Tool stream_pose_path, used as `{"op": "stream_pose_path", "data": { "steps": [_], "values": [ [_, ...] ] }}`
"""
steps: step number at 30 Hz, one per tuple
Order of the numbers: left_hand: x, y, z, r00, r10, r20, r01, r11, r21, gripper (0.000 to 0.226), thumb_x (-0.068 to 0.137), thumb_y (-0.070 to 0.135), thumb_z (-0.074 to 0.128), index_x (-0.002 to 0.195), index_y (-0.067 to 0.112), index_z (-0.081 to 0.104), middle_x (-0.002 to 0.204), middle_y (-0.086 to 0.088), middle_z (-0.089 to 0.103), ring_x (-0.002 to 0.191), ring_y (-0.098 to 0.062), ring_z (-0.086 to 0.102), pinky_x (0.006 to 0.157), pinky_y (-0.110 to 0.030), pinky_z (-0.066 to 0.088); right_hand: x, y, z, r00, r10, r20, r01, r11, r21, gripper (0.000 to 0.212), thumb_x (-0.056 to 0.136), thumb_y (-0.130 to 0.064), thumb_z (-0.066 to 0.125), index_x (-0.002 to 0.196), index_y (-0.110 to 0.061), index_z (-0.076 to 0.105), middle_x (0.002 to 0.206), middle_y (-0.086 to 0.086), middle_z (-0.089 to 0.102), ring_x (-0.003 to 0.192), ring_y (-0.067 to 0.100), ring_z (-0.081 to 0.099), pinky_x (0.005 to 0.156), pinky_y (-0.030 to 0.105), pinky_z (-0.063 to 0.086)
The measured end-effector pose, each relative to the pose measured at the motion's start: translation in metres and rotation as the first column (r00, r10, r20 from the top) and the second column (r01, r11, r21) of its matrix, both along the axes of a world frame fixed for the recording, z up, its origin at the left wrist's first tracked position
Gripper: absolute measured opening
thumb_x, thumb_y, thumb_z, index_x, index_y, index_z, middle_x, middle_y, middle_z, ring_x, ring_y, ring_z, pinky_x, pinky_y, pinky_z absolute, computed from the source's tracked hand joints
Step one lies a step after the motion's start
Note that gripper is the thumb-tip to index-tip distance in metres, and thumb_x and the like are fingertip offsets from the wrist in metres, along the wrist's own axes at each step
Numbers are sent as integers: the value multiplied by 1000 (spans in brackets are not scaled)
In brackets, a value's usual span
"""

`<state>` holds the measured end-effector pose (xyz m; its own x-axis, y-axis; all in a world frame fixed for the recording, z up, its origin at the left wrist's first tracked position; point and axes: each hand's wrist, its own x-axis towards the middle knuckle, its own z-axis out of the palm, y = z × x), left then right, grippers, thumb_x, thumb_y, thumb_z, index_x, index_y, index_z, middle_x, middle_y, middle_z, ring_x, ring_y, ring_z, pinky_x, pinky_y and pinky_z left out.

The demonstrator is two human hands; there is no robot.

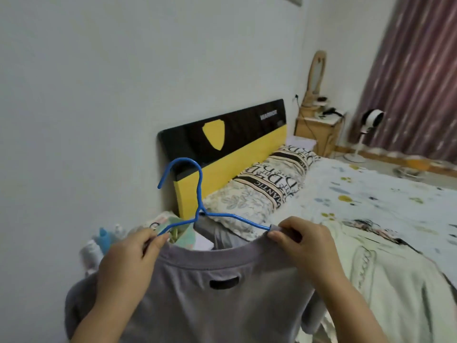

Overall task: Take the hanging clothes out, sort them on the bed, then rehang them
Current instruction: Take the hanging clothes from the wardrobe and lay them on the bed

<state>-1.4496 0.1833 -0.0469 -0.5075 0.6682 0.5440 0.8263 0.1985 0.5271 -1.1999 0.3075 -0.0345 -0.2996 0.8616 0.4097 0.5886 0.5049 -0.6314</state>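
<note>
A grey T-shirt (pixel 212 300) with a small black neck label hangs in front of me on a blue wire hanger (pixel 197 194), whose hook points up and left. My left hand (pixel 128 258) pinches the shirt's left shoulder over the hanger arm. My right hand (pixel 304 241) pinches the collar edge at the hanger's right end. Behind the shirt is the bed (pixel 376 194) with a floral sheet. A cream knitted garment (pixel 385 271) and a dark patterned garment (pixel 371 226) lie on it at the right.
A black and yellow headboard (pixel 222 144) stands against the white wall. A patterned pillow (pixel 269 186) lies below it. Bottles and boxes (pixel 108 241) sit left of the bed. A bedside cabinet (pixel 316 127), a white fan (pixel 366 129) and striped curtains (pixel 415 78) are at the far right.
</note>
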Motion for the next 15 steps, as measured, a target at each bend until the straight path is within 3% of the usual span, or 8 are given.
{"op": "stream_pose_path", "data": {
  "steps": [4,9,15],
  "values": [
    [35,44,-5,968,-247,48,246,969,14,24,82,19,67,62,9,58,44,6,40,52,-32,48,53,-38,39,52,-10,-12,974,-223,-46,221,975,-38,11,75,-26,75,70,-25,66,61,-10,60,66,16,57,63,31,43],
    [85,87,-14,900,-427,87,429,903,-4,25,83,22,65,61,15,56,41,6,37,44,-13,41,46,-30,29,110,-19,-16,914,-403,-41,401,915,-47,9,77,-25,74,72,-20,68,63,-7,62,65,15,55,62,32,42],
    [157,144,-21,811,-560,169,570,822,-8,27,83,22,66,59,19,54,45,7,44,49,-10,43,49,-27,31,180,-9,-20,836,-545,-66,545,838,-22,30,75,-23,76,61,-40,56,56,-8,59,61,11,53,61,34,43]
  ]
}}
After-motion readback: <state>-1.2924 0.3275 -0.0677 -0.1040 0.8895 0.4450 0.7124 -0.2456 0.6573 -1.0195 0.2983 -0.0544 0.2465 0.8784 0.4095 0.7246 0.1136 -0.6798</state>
